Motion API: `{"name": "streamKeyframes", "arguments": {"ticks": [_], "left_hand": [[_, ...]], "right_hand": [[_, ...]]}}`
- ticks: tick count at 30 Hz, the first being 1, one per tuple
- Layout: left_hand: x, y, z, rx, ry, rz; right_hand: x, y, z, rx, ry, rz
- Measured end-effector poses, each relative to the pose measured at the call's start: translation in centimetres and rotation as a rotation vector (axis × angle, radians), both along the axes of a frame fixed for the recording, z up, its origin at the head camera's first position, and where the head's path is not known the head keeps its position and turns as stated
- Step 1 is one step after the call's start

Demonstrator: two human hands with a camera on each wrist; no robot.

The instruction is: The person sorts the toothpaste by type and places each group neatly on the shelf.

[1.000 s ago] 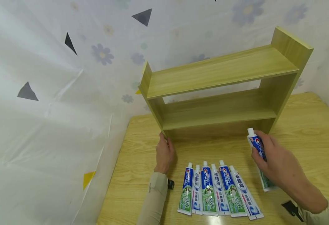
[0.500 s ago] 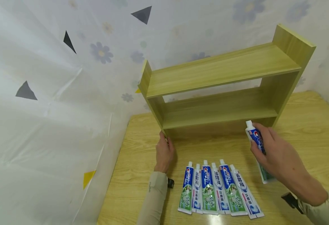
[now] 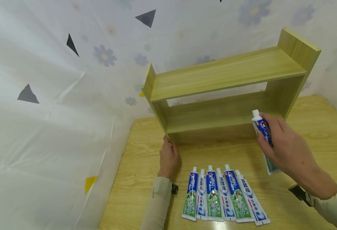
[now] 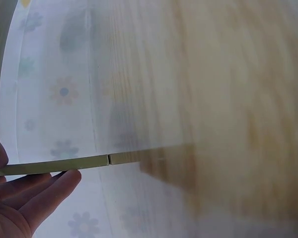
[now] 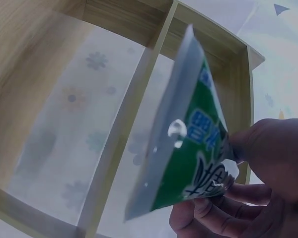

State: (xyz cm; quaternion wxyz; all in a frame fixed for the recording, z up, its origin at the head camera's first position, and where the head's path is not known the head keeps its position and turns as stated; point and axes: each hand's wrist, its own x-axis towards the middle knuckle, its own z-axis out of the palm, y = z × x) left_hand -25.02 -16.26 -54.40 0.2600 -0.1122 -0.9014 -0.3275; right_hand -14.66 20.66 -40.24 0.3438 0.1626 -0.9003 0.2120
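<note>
While the left hand [image 3: 167, 159] grips the shelf [image 3: 229, 75], the right hand [image 3: 289, 145] pinches a toothpaste tube [image 3: 262, 128] before it — likely a shelving step, next needing levelling

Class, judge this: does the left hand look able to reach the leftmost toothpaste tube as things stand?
Probably yes, once it lets go: the left hand grips the wooden rack, but nothing visible blocks its way to the leftmost toothpaste tube.

Blue-and-green toothpaste tube [image 3: 264, 129], tilted, white cap [image 3: 255, 113] uppermost, before wooden shelf [image 3: 229, 74]
</note>
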Motion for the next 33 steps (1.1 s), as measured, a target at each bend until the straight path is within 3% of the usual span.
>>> {"name": "streamKeyframes", "arguments": {"ticks": [6, 21, 33], "left_hand": [[0.1, -0.1, 0.0, 0.011, -0.029, -0.007], [0.0, -0.2, 0.1, 0.002, -0.06, 0.003], [0.0, -0.3, 0.0, -0.009, -0.044, 0.013]], "right_hand": [[-0.4, 0.2, 0.8, 0.014, 0.01, -0.009], [-1.8, 0.5, 4.1, 0.086, 0.141, -0.009], [-2.3, 0.6, 5.9, 0.096, 0.182, -0.011]]}}
